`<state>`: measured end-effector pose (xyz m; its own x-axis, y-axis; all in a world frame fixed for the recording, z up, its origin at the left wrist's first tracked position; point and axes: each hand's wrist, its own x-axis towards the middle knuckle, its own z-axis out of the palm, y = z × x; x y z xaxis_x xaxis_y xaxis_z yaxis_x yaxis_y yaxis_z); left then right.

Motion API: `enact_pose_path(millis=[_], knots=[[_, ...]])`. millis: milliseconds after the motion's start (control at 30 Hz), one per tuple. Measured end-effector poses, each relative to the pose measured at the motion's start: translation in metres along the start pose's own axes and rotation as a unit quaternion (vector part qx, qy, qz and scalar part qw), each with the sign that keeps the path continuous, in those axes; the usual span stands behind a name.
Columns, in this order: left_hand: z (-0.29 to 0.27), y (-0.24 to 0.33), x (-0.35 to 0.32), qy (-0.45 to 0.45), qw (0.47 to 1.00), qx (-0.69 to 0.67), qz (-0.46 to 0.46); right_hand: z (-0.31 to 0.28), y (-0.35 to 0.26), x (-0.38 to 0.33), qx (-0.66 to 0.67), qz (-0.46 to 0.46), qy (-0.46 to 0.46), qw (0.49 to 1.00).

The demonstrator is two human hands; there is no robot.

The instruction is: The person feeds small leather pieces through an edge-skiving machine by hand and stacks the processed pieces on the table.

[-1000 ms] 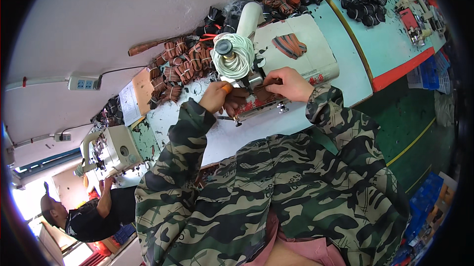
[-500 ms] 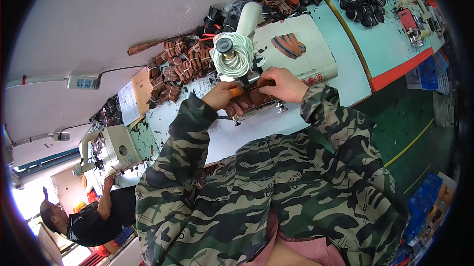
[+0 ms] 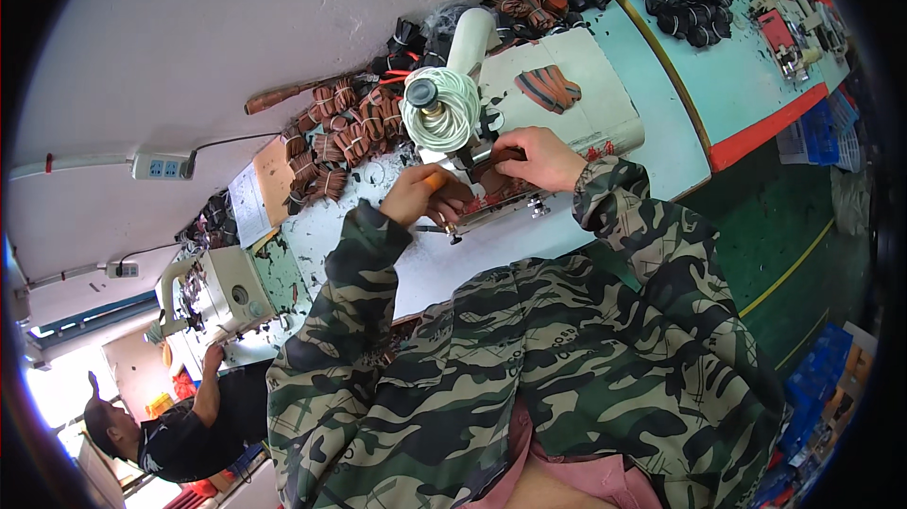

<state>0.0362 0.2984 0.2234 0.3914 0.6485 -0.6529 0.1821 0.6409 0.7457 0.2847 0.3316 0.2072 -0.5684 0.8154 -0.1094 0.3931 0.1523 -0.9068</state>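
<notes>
My right hand (image 3: pixel 540 160) is closed with thumb and fingers pinched on a brown leather-like piece (image 3: pixel 493 180), at the working head of a white machine (image 3: pixel 609 117). Left of it, my left hand (image 3: pixel 416 195) reaches over the machine's near edge, an orange band (image 3: pixel 435 181) round one finger. Its fingers are apart and nothing plainly shows in them; shadow darkens the fingertips. Just above both hands, a coil of pale cord (image 3: pixel 458 117) hangs round the machine's upper post. Several brown strips with dark edges (image 3: pixel 548 90) lie on the machine's flat top.
Tied bundles of brown strips (image 3: pixel 351 141) crowd the table's left back, with black bundles (image 3: pixel 694 13) at the far right. A wooden-handled tool (image 3: pixel 274 100) lies behind. At lower left a person (image 3: pixel 179 429) works at another machine (image 3: pixel 227 292). Blue crates (image 3: pixel 817 136) stand right.
My left hand has moved slightly left, away from the right hand, and its fingers have loosened. The right hand stays nearly in place on the brown piece. The view has shifted slightly.
</notes>
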Motion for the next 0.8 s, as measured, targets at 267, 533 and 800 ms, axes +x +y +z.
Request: enact_pose_path(millis=[267, 533, 800], knots=[[0.008, -0.008, 0.006, 0.090, 0.995, 0.015, 0.036, -0.019, -0.009, -0.004, 0.058, 0.105, -0.054, 0.991], [0.028, 0.018, 0.014, 0.059, 0.996, 0.062, -0.002, -0.024, -0.019, -0.004, 0.102, 0.101, -0.048, 0.988], [0.091, -0.042, -0.022, 0.166, 0.938, 0.228, 0.204, 0.035, -0.018, -0.038, 0.275, 0.092, 0.106, 0.951]])
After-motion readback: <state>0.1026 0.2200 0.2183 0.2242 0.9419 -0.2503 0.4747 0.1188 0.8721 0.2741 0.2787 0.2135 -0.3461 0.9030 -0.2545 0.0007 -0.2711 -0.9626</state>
